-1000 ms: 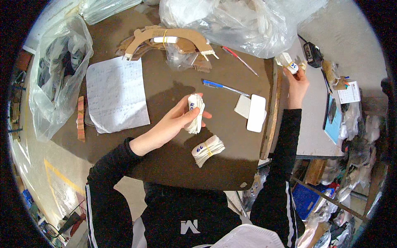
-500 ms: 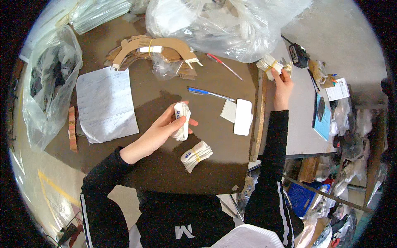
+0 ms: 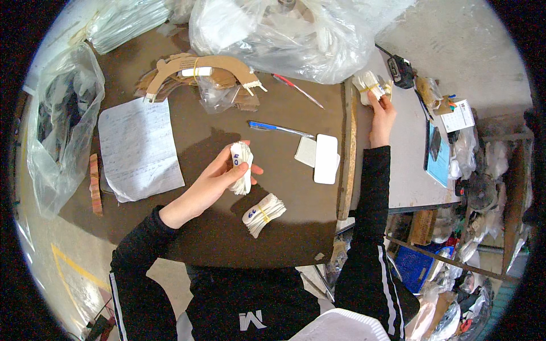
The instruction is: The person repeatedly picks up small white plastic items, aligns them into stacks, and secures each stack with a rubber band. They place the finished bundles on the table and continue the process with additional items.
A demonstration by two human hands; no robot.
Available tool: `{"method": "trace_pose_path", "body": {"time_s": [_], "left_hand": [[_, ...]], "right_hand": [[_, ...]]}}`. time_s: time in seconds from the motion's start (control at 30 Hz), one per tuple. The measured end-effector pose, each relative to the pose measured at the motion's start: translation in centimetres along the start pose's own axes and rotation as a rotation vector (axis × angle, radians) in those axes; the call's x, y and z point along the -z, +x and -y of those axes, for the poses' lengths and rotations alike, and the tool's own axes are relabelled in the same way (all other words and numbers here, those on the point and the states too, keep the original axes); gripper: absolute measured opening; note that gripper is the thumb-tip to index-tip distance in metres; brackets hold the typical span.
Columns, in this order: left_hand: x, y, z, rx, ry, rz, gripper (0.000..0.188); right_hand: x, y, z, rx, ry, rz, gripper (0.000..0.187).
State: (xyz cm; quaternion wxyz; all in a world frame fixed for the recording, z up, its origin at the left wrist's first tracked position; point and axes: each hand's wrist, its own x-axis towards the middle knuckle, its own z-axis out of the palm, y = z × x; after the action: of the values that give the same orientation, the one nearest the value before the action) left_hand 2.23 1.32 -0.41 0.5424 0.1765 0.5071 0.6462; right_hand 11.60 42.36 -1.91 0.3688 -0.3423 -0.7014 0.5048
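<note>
My left hand (image 3: pixel 219 173) is closed around a bundle of white strips (image 3: pixel 241 165) with blue handwriting on its end, held above the brown table. Just below it, a second bundle of white strips (image 3: pixel 264 215), bound by a yellow rubber band, lies on the tabletop. At the far right my right hand (image 3: pixel 383 118) reaches over the grey side table, its fingertips closed on another banded bundle of white strips (image 3: pixel 368 86). Part of a further pale bundle shows behind those fingers.
A handwritten paper sheet (image 3: pixel 141 149) lies on the left. Banded brown cardboard curves (image 3: pixel 205 67) rest at the back before a large clear plastic bag (image 3: pixel 284 40). A blue pen (image 3: pixel 280 128), a red pen (image 3: pixel 298 91) and white cards (image 3: pixel 326 159) lie mid-table. A black device (image 3: pixel 400 71) stands far right.
The whole view has shifted slightly. My right hand stays at the bundle on the side table, its fingers a little further over it. My left hand keeps its bundle, turned slightly.
</note>
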Motion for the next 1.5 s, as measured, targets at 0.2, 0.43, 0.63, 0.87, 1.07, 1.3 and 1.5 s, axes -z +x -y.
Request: {"method": "trace_pose_path", "body": {"time_s": [0.2, 0.43, 0.63, 0.87, 1.07, 1.3, 1.5], "left_hand": [[0.0, 0.0, -0.1, -0.001, -0.008, 0.003, 0.051], [-0.3, 0.2, -0.5, 0.032, 0.037, -0.012, 0.054], [0.5, 0.6, 1.6, -0.082, -0.012, 0.032, 0.049], [0.2, 0.2, 1.3, -0.096, -0.002, -0.006, 0.064], [0.2, 0.4, 1.2, -0.139, 0.129, 0.008, 0.075], [0.1, 0.3, 0.8, -0.159, 0.163, 0.025, 0.070], [0.2, 0.4, 1.0, -0.150, 0.146, 0.035, 0.070]], "right_hand": [[0.1, -0.1, 0.2, -0.090, 0.099, -0.025, 0.034], [0.6, 0.0, 0.5, -0.085, 0.038, -0.026, 0.033], [-0.2, 0.1, -0.2, -0.007, 0.122, 0.064, 0.028], [0.5, 1.5, -2.0, -0.013, -0.083, 0.129, 0.031], [0.7, 1.4, -1.7, 0.020, -0.108, 0.149, 0.034], [1.9, 2.7, -2.5, 0.015, -0.259, 0.175, 0.053], [1.1, 1.7, -1.7, 0.024, -0.203, 0.160, 0.046]]}}
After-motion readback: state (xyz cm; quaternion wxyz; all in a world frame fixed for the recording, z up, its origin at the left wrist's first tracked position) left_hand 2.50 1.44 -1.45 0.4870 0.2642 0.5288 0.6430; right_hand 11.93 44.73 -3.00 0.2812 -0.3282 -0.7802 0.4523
